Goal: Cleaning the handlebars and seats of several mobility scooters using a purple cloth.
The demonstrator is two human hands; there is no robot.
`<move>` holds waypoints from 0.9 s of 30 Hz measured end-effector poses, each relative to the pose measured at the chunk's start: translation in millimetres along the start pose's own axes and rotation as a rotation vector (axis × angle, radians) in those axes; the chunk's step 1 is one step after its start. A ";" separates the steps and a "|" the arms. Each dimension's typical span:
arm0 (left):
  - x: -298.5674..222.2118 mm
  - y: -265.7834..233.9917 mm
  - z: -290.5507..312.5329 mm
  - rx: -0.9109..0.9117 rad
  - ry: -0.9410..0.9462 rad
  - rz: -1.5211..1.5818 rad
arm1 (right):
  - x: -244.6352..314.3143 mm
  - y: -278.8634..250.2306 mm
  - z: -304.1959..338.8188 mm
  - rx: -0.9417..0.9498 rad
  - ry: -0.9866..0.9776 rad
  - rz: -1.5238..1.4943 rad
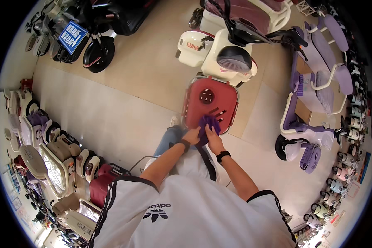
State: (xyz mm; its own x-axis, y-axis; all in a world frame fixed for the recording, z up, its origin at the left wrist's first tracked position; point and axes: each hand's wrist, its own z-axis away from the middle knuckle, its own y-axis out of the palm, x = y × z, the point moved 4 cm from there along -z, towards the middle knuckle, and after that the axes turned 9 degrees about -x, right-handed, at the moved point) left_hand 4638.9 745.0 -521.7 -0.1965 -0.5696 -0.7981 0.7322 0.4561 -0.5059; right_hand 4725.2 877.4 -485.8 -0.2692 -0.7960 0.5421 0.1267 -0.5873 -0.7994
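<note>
My left hand (192,136) is closed on the near left edge of a bunched purple cloth (210,123). From the right, my right hand (214,140) grips the same cloth, its fingers laid over the folds. Both hands are close together, just above the near end of a red lidded basket (199,109). The basket's lid has a round dark cutout and several slanted dark marks, partly covered by the cloth. It is at the front of a cream electric scooter (231,51), below the scooter's round headlight (234,58).
A purple and white scooter (291,120) stands on the right. At the upper left is a black scooter wheel (99,54) beside a blue sign (73,38). Cream scooters (53,165) and a dark red case (105,184) line the left. Rows of small scooters (345,159) run along the right.
</note>
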 end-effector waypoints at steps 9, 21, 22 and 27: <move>-47.7 -13.0 16.7 0.194 -0.093 0.145 | -15.9 -19.4 30.8 0.002 0.115 -0.255; -47.1 -135.6 -34.3 -0.337 0.176 -0.011 | 56.6 -82.6 -82.7 -0.359 -0.172 -0.273; -36.5 -142.2 -32.7 -0.378 0.138 0.007 | 67.2 -81.3 -90.9 -0.412 -0.232 -0.218; 23.8 -138.2 -47.9 -0.274 -0.192 0.107 | 77.7 -32.8 -131.0 -0.330 -0.132 -0.021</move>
State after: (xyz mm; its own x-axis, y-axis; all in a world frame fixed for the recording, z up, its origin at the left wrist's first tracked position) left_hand 4501.8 701.2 -486.5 0.0177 -0.6150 -0.7883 0.5348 0.6720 -0.5123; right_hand 4575.0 854.0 -451.5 -0.1403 -0.8089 0.5709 -0.1989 -0.5418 -0.8166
